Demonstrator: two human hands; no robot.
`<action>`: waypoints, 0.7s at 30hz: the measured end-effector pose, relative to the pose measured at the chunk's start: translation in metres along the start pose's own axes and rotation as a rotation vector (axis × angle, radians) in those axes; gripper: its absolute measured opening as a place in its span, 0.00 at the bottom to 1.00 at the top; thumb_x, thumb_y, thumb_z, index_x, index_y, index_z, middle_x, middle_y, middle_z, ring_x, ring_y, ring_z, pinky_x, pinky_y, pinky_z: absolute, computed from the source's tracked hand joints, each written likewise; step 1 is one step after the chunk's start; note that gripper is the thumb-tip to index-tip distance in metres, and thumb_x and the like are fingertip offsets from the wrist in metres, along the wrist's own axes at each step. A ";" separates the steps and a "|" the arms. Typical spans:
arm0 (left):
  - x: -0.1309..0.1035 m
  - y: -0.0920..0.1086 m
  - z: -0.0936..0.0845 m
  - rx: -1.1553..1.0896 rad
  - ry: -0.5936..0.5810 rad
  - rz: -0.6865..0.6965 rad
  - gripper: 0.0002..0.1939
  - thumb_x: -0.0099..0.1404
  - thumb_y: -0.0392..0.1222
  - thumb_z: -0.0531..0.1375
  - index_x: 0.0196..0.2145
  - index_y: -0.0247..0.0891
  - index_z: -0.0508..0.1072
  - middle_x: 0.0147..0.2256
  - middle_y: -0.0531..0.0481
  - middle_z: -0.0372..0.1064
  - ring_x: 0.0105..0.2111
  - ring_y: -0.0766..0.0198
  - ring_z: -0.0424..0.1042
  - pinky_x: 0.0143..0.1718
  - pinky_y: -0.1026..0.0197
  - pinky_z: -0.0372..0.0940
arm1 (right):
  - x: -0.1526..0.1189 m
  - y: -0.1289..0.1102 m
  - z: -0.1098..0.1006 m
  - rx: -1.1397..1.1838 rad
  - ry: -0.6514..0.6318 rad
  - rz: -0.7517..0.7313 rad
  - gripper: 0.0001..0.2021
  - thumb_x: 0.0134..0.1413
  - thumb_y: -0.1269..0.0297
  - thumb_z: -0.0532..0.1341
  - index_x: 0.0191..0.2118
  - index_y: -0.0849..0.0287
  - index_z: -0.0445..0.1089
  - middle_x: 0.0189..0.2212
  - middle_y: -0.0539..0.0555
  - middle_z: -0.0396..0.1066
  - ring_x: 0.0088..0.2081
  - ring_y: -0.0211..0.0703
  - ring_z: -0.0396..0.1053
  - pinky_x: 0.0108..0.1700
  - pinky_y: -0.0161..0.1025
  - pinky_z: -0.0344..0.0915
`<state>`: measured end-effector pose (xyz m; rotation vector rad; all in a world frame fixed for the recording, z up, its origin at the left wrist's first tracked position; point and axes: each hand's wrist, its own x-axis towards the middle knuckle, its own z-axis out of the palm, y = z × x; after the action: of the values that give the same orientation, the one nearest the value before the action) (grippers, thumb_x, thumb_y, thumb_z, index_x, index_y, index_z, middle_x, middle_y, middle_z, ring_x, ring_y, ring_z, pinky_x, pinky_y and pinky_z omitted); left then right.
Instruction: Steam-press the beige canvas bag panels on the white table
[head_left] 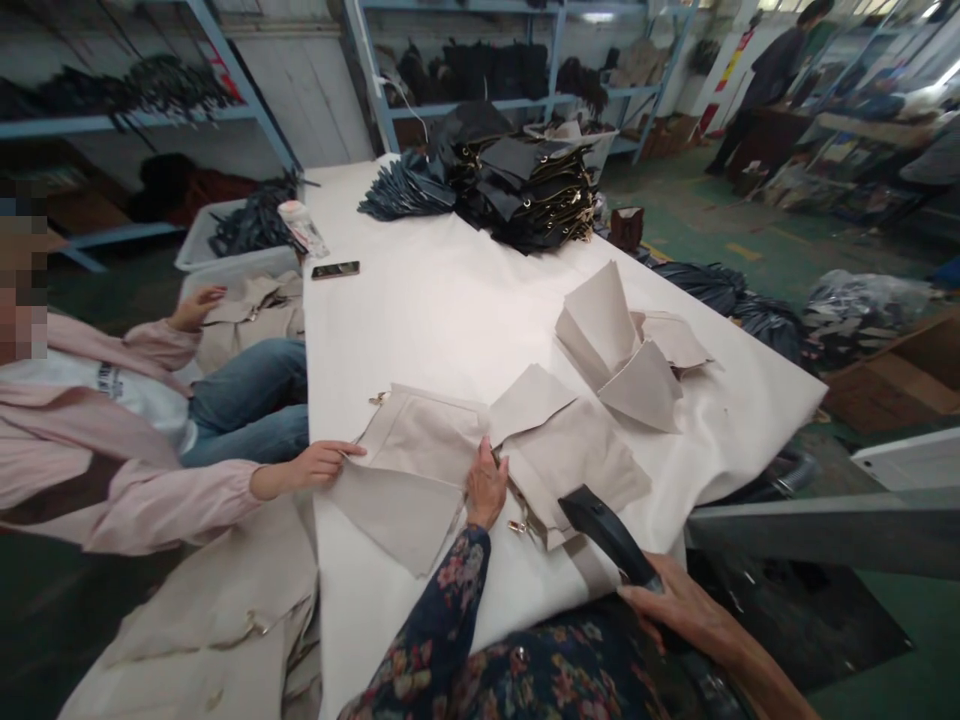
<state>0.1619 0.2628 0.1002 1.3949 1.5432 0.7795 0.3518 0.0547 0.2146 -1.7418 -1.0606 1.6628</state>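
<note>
Two beige pieces lie side by side near the front of the white table: a left beige piece with a metal clasp at its upper corner, and a right beige piece with a clasp at its lower edge. My left hand is closed on the right edge of the left piece, where the two meet. In my right hand is a black curved nozzle, its tip over the right piece's lower edge. A co-worker's hand touches the left piece's left corner.
Loose beige panels stand folded at the right. Dark stacked pieces are piled at the table's far end. A phone and a bottle lie near the left edge. The co-worker sits at the left beside bins. A metal bar is at right.
</note>
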 end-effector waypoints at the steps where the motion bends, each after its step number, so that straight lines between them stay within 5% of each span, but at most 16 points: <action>1: 0.008 0.001 0.000 -0.005 -0.012 0.000 0.14 0.55 0.37 0.61 0.41 0.39 0.71 0.34 0.45 0.71 0.41 0.53 0.69 0.43 0.60 0.57 | 0.003 -0.002 0.000 -0.001 -0.006 -0.004 0.10 0.55 0.58 0.58 0.31 0.59 0.60 0.13 0.43 0.62 0.14 0.33 0.59 0.18 0.30 0.59; 4: 0.024 0.001 0.000 -0.062 -0.055 -0.011 0.04 0.55 0.38 0.59 0.25 0.38 0.73 0.20 0.51 0.66 0.32 0.56 0.69 0.37 0.61 0.59 | 0.015 -0.010 0.001 -0.008 -0.020 -0.018 0.09 0.54 0.59 0.57 0.31 0.59 0.60 0.13 0.42 0.61 0.13 0.33 0.59 0.17 0.29 0.59; 7: 0.022 0.000 -0.002 -0.171 -0.092 -0.018 0.11 0.55 0.43 0.58 0.18 0.38 0.70 0.16 0.55 0.60 0.25 0.60 0.66 0.30 0.63 0.59 | 0.029 -0.017 -0.001 -0.035 -0.010 -0.053 0.08 0.53 0.61 0.58 0.30 0.59 0.60 0.13 0.43 0.62 0.13 0.33 0.59 0.16 0.28 0.58; 21: -0.045 0.006 0.006 -0.727 -0.288 -0.156 0.19 0.49 0.54 0.65 0.19 0.32 0.72 0.20 0.53 0.64 0.22 0.68 0.63 0.27 0.63 0.64 | 0.083 -0.030 -0.005 0.071 -0.069 -0.100 0.13 0.51 0.54 0.60 0.29 0.59 0.61 0.13 0.43 0.62 0.14 0.33 0.59 0.16 0.29 0.60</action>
<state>0.1685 0.2192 0.1117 0.7922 0.9793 0.8788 0.3463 0.1393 0.1910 -1.5709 -1.0883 1.6878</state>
